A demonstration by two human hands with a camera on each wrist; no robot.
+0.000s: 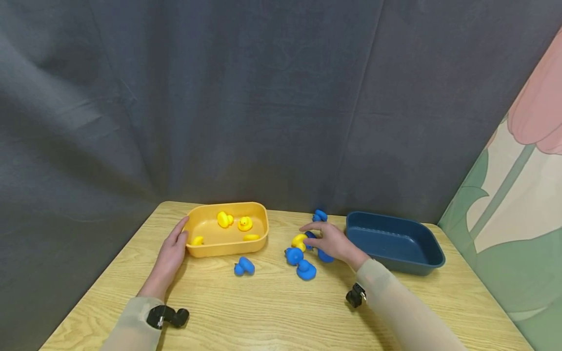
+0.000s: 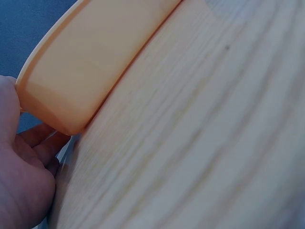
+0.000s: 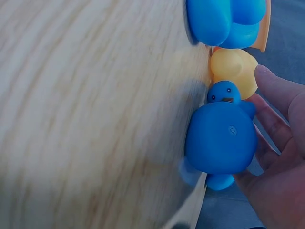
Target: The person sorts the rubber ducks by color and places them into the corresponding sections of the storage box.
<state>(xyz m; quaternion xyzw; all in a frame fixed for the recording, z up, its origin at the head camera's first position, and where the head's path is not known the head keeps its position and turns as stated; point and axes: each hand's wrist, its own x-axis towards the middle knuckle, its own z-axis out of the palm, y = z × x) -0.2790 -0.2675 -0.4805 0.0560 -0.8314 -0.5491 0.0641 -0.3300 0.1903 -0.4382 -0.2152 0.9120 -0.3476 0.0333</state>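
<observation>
My left hand (image 1: 170, 253) holds the left end of a yellow bin (image 1: 226, 249), thumb at the rim and fingers along the outer wall. Inside the bin lie several yellow rubber ducks (image 1: 245, 224). A single yellow rubber duck (image 1: 299, 242) lies on the table among several blue rubber ducks (image 1: 306, 270). Over this group reaches my right hand (image 1: 331, 240), its fingers spread and its thumb tip right at the yellow duck (image 3: 234, 71). A blue duck (image 3: 221, 138) sits between palm and table in the right wrist view.
On the right stands a dark blue bin (image 1: 395, 242) with nothing in it. One blue duck (image 1: 244, 266) lies apart, in front of the yellow bin. Another blue duck (image 1: 320, 215) is near the back edge. A grey curtain (image 1: 263, 107) hangs behind the wooden table (image 1: 263, 312).
</observation>
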